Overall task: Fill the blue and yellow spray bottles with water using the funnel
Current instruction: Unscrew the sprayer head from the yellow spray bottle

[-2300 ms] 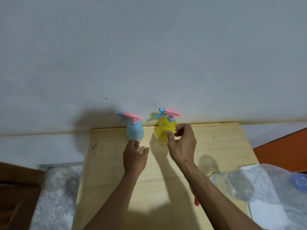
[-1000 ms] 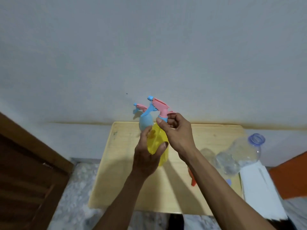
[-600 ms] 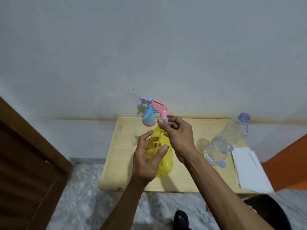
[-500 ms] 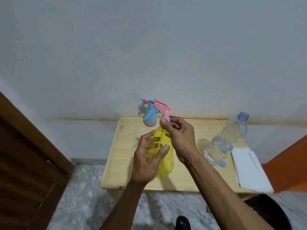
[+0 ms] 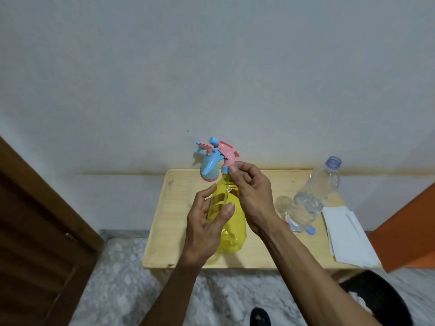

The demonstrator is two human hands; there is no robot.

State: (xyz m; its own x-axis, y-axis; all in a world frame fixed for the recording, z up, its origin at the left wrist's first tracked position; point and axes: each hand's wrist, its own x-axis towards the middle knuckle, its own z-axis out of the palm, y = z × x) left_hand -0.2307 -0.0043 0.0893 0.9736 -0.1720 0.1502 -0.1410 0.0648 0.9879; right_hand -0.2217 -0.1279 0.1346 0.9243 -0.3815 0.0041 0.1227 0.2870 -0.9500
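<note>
Holding the yellow spray bottle above the wooden table, the left hand wraps its body with curled fingers and thumb. The right hand pinches the blue collar under the pink spray head between thumb and fingertips. The blue spray bottle stands behind it at the table's back edge by the wall. A clear water bottle, uncapped, stands to the right beside white paper. Its blue cap lies at its base.
</note>
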